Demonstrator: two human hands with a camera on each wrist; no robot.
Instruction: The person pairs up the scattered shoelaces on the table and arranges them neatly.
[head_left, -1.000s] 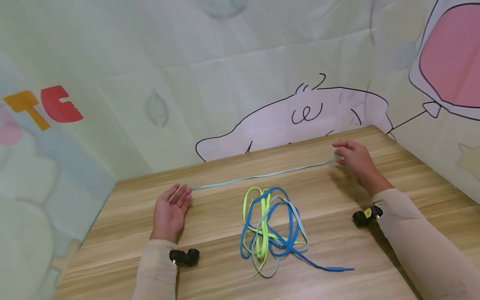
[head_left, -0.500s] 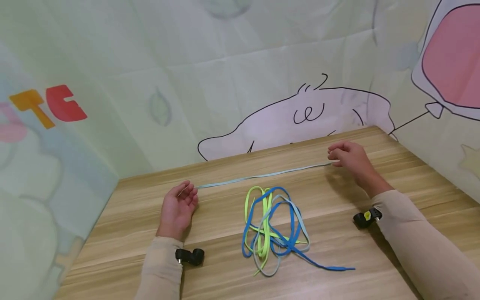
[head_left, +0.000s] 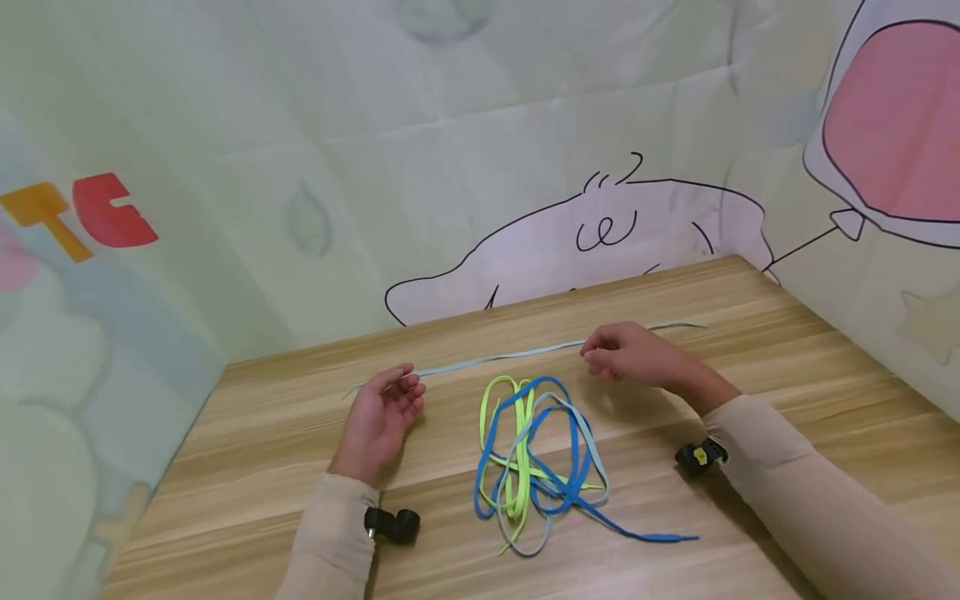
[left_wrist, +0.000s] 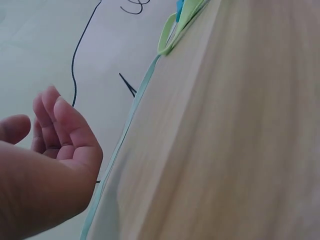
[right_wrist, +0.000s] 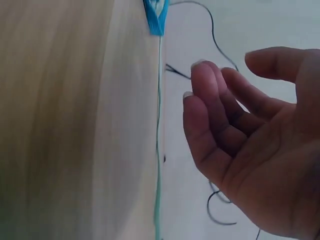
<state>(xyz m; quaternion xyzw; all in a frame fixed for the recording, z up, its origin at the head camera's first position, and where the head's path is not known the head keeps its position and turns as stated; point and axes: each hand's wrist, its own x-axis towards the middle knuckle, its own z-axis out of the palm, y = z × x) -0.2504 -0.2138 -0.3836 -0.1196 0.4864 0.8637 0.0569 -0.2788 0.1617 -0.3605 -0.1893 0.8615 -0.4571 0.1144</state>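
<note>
A light blue shoelace [head_left: 502, 357] lies stretched nearly straight across the far part of the wooden table, its two ends reaching past both hands. My left hand [head_left: 381, 421] hovers by its left portion, palm up with relaxed fingers and nothing in them. Over the right portion, my right hand [head_left: 633, 354] has loosely bent fingers; the right wrist view shows the hand [right_wrist: 250, 125] empty, with a gap between thumb and fingers. In front of the lace lies a loose tangle of shoelaces: a neon yellow one [head_left: 522, 450], a blue one [head_left: 576, 492] and a pale blue-grey one [head_left: 596, 454].
The wooden table [head_left: 262, 500] meets a printed fabric wall [head_left: 300, 275] along its back edge. Black wrist cameras sit on both sleeves, the left camera [head_left: 393, 525] and the right camera [head_left: 699, 457]. The blue lace's tip points toward the right front.
Both hands have moved inward, the right one farther, leaving the ends of the stretched light blue shoelace lying on the table. The tangled laces have stayed put.
</note>
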